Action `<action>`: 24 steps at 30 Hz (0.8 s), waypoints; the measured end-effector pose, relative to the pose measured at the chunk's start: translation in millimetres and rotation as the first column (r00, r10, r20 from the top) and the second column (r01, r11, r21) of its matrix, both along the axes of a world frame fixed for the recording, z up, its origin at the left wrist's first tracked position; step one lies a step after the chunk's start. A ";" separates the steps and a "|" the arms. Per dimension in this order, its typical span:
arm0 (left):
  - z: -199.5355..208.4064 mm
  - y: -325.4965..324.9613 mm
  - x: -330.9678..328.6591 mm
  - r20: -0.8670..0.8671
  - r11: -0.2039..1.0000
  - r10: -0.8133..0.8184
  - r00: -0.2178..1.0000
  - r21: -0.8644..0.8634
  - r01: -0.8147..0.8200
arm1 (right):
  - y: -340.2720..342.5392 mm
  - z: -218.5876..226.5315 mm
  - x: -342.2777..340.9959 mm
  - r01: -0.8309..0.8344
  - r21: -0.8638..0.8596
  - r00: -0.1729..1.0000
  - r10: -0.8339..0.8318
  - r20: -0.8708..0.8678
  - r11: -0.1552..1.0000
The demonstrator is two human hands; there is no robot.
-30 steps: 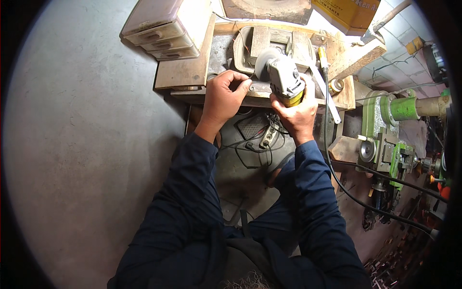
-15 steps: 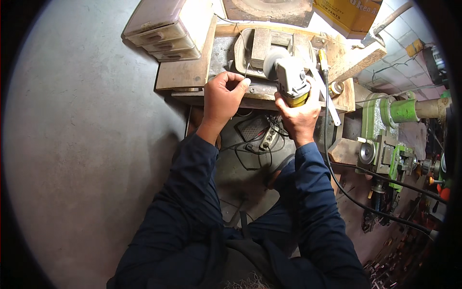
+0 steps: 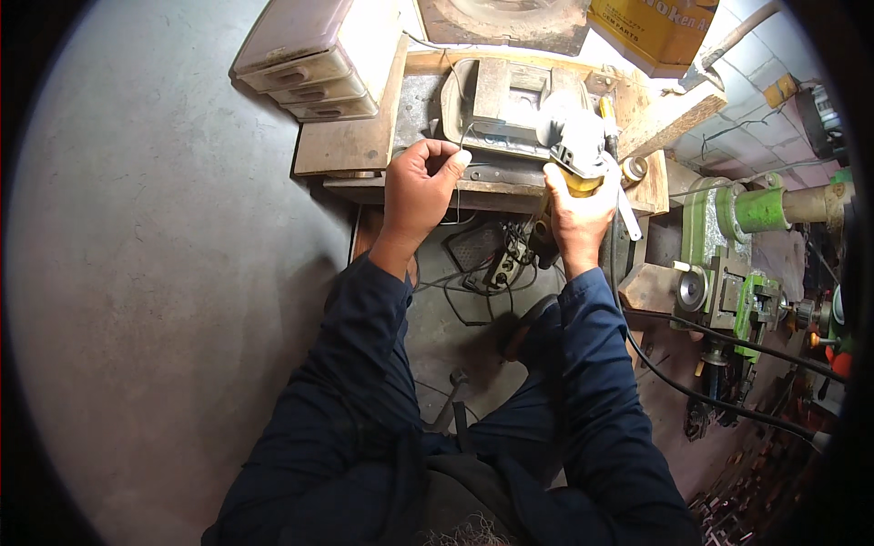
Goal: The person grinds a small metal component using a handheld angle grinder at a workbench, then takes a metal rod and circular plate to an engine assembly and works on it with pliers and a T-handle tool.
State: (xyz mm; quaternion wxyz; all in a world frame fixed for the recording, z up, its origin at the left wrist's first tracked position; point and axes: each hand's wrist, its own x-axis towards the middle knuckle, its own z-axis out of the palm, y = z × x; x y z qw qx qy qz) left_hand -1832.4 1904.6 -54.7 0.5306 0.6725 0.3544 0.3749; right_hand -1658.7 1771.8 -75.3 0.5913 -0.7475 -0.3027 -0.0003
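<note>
My left hand point(image 3: 418, 187) is closed in a pinch on a thin dark wire point(image 3: 463, 136) near the front edge of the bench. In my right hand point(image 3: 584, 218) is an angle grinder point(image 3: 580, 146) with a yellow body and a grey head. Its disc is washed out by glare, so I cannot tell whether it spins. Beyond both hands sits a grey metal vise point(image 3: 492, 91). The grinder is at the vise's right side, apart from the wire. My right fingers partly hide the grinder's body.
A white drawer unit point(image 3: 305, 68) stands at the left of the wooden bench point(image 3: 341, 150). A yellow box point(image 3: 651, 36) is at the back right. Black cable point(image 3: 692, 391) runs along my right side. A green machine point(image 3: 728, 237) stands right; a power strip point(image 3: 505, 264) lies below.
My right hand has drawn the grinder to the right and slightly toward me, away from the wire. My left hand has barely moved and still pinches the wire.
</note>
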 end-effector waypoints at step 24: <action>-46.2 -59.5 26.4 0.066 0.531 -0.392 0.918 -0.798 0.284 | 5.8 -20.7 25.1 0.153 0.461 0.636 0.270 -0.723 0.874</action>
